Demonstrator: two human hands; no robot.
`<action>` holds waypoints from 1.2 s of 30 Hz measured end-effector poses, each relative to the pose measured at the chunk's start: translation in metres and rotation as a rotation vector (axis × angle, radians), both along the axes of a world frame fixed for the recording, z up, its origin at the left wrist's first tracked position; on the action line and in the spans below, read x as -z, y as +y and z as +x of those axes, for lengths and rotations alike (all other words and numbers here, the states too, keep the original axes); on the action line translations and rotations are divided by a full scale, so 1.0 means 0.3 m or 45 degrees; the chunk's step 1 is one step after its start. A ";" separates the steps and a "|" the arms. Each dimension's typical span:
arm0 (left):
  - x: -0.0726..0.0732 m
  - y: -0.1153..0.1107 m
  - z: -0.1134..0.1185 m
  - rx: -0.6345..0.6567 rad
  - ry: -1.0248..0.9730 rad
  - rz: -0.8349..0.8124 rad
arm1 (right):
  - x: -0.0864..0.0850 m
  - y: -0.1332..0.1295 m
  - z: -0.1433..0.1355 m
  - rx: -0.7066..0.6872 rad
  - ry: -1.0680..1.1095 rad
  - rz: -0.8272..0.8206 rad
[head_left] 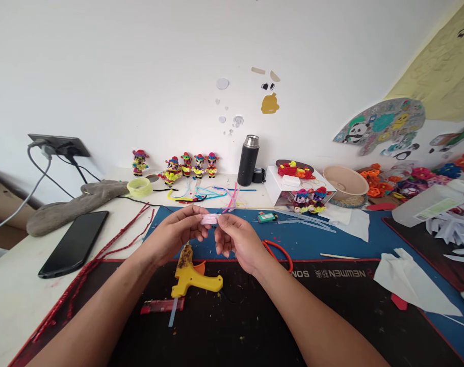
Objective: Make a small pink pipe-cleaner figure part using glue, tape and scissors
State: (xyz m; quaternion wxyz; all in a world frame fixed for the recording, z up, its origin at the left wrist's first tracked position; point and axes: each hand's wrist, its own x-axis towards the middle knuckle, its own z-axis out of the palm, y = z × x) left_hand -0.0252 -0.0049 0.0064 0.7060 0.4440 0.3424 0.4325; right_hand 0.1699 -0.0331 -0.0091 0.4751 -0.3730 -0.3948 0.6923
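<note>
Between my two hands is a small pale pink fuzzy piece (209, 219), held above the blue mat. My left hand (186, 224) pinches its left end between thumb and fingers. At its right end, the thumb and forefinger of my right hand (235, 235) are closed on it, the other fingers curled below. A yellow glue gun (196, 279) lies on the black mat beneath my hands, its nozzle near my left hand. Pink and white strands (231, 200) show just behind my hands.
A black phone (73, 244) and red glittery stems (102, 254) lie left. Behind stand several small figures (172, 170), a black flask (249, 160) and a white box (281, 191). Red-handled scissors (280, 251), glue sticks (310, 222) and white paper (411, 280) lie right.
</note>
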 end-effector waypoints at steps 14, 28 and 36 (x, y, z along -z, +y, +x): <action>-0.009 0.004 -0.007 -0.029 0.163 0.165 | 0.002 -0.002 -0.002 -0.023 -0.107 0.027; -0.017 0.037 -0.034 -0.332 0.089 0.160 | -0.015 -0.033 -0.015 -0.079 -0.447 0.333; -0.018 0.060 -0.076 -0.464 -0.075 0.077 | -0.029 -0.101 -0.048 -0.173 -1.176 0.619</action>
